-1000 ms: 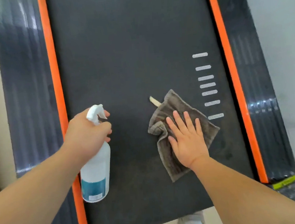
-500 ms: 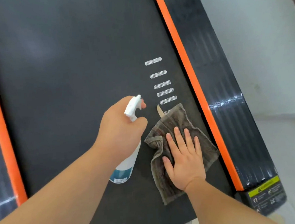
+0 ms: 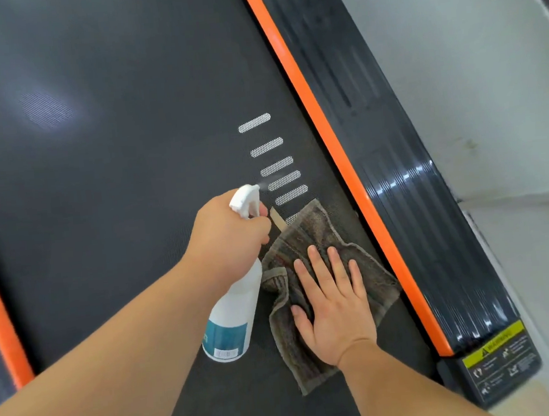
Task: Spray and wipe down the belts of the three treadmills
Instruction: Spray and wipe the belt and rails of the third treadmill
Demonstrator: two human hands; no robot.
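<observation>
A dark treadmill belt [image 3: 118,203] with short white dashes fills most of the view. My left hand [image 3: 226,238] grips a white spray bottle [image 3: 232,319] with a teal label, its nozzle pointing up the belt; a faint mist shows at the tip. My right hand [image 3: 333,305] lies flat, fingers spread, pressing a crumpled brown cloth [image 3: 314,234] onto the belt near its right edge. A tan tag sticks out from the cloth's top corner.
An orange strip [image 3: 338,157] borders the belt on the right, with a glossy black side rail [image 3: 405,177] beyond it. A yellow warning label [image 3: 494,345] sits at the rail's near end. Another orange strip [image 3: 0,328] runs at the left. Pale floor [image 3: 486,76] lies to the right.
My left hand has carried the bottle rightward across the belt until it sits beside the cloth. The cloth and my right hand have slid toward the right orange strip.
</observation>
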